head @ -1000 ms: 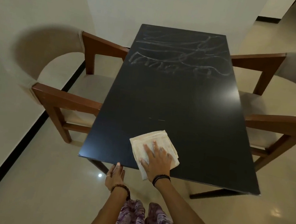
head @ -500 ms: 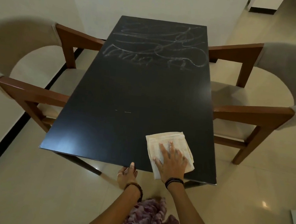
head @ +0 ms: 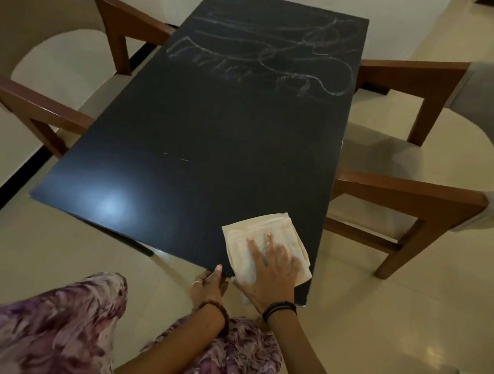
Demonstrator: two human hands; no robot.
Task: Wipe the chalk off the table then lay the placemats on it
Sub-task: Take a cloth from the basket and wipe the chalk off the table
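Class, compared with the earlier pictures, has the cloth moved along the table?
Yes. The cloth has slid rightward along the table's near edge, ending close to its near right corner.

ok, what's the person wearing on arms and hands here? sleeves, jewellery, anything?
Both forearms are bare, no sleeves in view. The left hand has a thin silver-coloured ring on one finger and a brown beaded bracelet at the wrist. The right hand shows no ring; its wrist carries a stack of thin dark bands. No gloves. Purple-and-white patterned fabric shows below the arms.
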